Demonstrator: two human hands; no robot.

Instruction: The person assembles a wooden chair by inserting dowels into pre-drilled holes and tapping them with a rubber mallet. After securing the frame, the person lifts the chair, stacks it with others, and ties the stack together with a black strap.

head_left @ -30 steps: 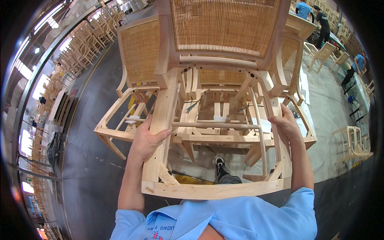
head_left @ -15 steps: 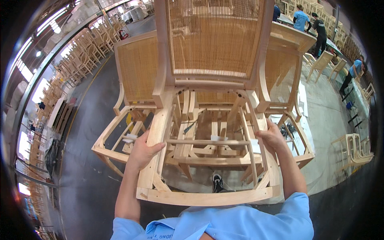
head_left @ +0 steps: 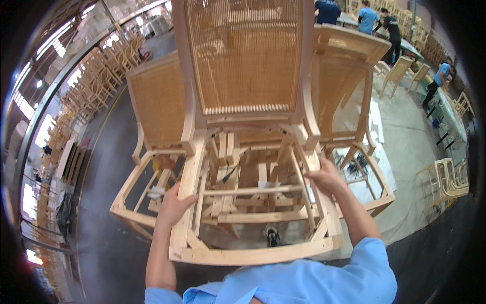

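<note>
A pale wooden chair frame [head_left: 255, 256] with a tall woven cane back [head_left: 245, 61] is in front of me, its seat open with no panel. My left hand [head_left: 176, 203] grips the left seat rail, thumb over the top. On the opposite rail my right hand [head_left: 325, 177] is closed, fingers wrapped round its outer side. The front rail lies close to my blue shirt. Through the open seat a thin wooden crossbar [head_left: 253, 190] and parts of other frames behind show. The undersides of both grips are hidden.
Similar cane-backed chairs stand close on the left [head_left: 157, 101] and right [head_left: 339, 96]. A white sheet [head_left: 373, 162] lies on the floor at the right. Rows of chairs [head_left: 98, 73] line the left side. People [head_left: 368, 19] work at tables at the far right.
The held chair and the chairs behind have shifted left and slightly down in view. Both hands keep their grip on the seat rails.
</note>
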